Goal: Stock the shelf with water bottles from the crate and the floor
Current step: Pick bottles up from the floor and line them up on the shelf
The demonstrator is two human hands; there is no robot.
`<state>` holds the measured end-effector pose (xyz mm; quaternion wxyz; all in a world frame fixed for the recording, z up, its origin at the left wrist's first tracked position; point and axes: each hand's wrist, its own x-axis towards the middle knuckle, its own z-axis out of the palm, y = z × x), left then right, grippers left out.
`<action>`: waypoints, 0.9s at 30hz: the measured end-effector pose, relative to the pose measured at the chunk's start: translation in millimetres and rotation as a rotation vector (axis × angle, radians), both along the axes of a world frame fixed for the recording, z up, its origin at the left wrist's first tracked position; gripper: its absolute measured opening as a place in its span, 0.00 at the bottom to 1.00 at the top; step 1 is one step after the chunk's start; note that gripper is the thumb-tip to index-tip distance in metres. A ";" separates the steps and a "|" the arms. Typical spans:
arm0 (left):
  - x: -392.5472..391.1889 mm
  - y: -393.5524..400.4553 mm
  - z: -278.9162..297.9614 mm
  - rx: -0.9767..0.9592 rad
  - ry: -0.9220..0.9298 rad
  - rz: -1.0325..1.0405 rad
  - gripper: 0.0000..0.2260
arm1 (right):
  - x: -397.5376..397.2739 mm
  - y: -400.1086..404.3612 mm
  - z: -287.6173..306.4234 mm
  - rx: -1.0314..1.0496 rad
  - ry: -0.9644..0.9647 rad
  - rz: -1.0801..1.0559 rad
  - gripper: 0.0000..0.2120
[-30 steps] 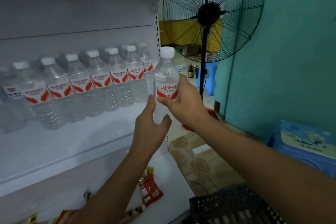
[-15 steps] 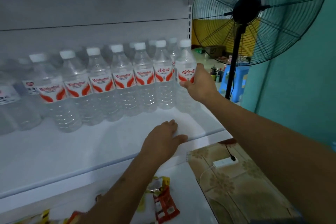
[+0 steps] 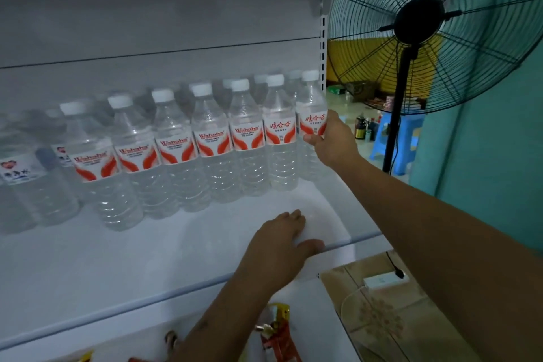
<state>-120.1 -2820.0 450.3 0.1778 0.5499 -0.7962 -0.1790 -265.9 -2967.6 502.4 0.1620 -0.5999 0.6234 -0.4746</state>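
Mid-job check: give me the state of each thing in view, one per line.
Rightmost water bottle: upright on shelf, capped, gripped at label.
Bottle row: upright, capped, side by side.
Right hand: curled round the rightmost bottle.
Left hand: flat on white shelf, holding nothing.
Standing fan: upright; running or not, cannot tell.

Two bare forearms, no sleeves in view, left hand (image 3: 280,239) and right hand (image 3: 333,142) without gloves, rings or watch, short fingernails, small dark mark on left forearm
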 end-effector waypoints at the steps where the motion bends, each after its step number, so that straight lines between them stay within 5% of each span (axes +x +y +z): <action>1: 1.8 -2.0 -0.7 0.010 -0.004 -0.002 0.27 | 0.8 6.3 1.5 0.012 -0.035 0.014 0.22; 4: 7.7 -6.0 0.8 0.044 0.080 0.030 0.26 | -5.5 35.3 -4.3 0.042 -0.134 -0.004 0.27; 10: 28.4 71.1 6.9 0.020 0.731 0.289 0.20 | -21.2 136.3 -22.0 0.131 -0.132 0.073 0.32; 27: 85.7 341.6 29.7 -0.156 0.687 0.350 0.19 | 42.5 457.3 -14.7 0.034 -0.150 0.285 0.33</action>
